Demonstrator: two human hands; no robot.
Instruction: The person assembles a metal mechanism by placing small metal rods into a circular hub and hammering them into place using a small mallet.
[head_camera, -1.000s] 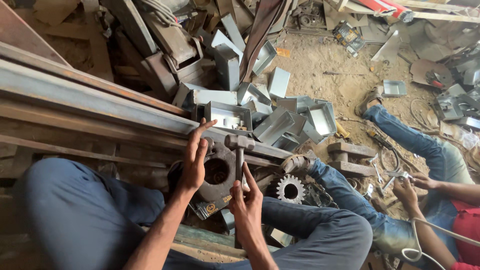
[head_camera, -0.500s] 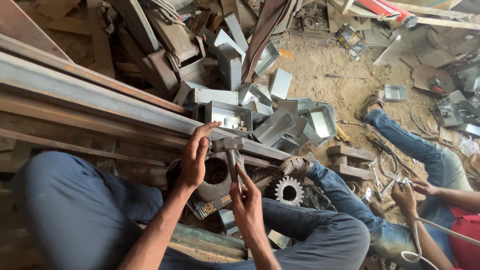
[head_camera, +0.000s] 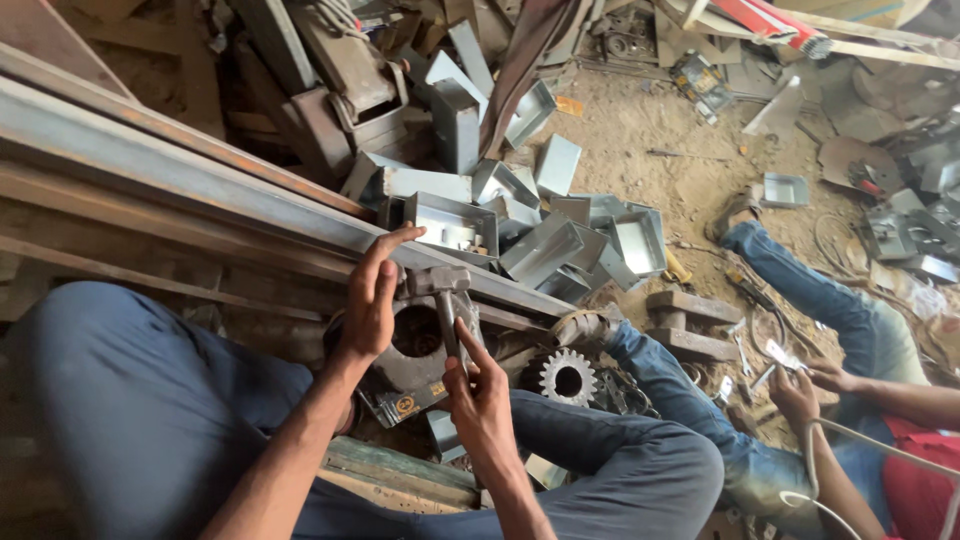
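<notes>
- The left hand (head_camera: 372, 300) lies flat and open, fingers spread, pressed on the rim of a round metal housing (head_camera: 415, 345) with a dark bore; it grips nothing, only steadies.
- That housing sits between the person's knees, under both hands. It looks like heavy, stiff cast metal, likely greasy; best held by its outer rim.
- Just right of the left hand, a hammer (head_camera: 445, 295) stands head-up over the bore. Its steel head makes it top-heavy; the handle is the place to grip.
- The right hand (head_camera: 482, 400) is closed around the handle low down, forefinger extended along it.
- Right of that hand lies a toothed gear (head_camera: 567, 378), beside a co-worker's shoe (head_camera: 585, 327).
</notes>
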